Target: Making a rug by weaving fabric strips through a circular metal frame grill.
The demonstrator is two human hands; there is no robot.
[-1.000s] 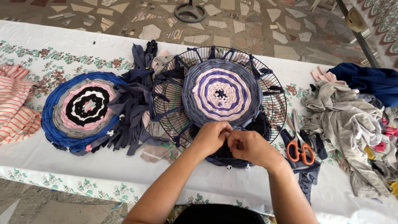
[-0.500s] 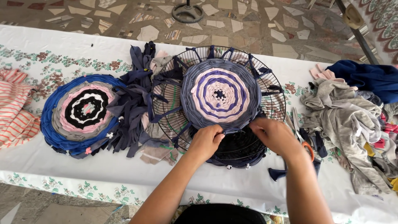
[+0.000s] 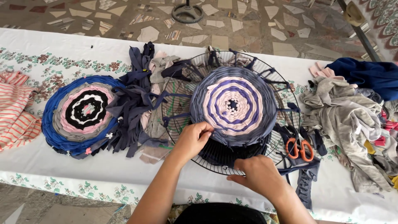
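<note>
**Two hands working at the edge of a woven round on a wire frame**

Two bare hands are reaching over the near edge of the tabletop [image 3: 83,174], which is lying under a white cloth with a flowered border. The left hand [image 3: 191,140] is pinching the lower left rim of the woven fabric round [image 3: 234,105], its grip clenched on the grey outer band. The right hand [image 3: 259,174] is resting at the near rim of the round wire frame [image 3: 178,103], fingers curled over dark fabric strips there; whether its grip is actually holding a strip cannot be told.

That woven round, grey outside with purple and pale pink rings, is sitting on the wire frame near the middle of the tabletop. Orange-handled scissors [image 3: 300,148] are lying just right of the frame. A finished blue, grey, pink and black round [image 3: 81,112] is lying to the left, with a heap of dark blue strips [image 3: 132,103] between it and the frame. Piled grey clothing [image 3: 348,116] is filling the right side, and a red-striped cloth [image 3: 14,108] is lying at the far left.
</note>
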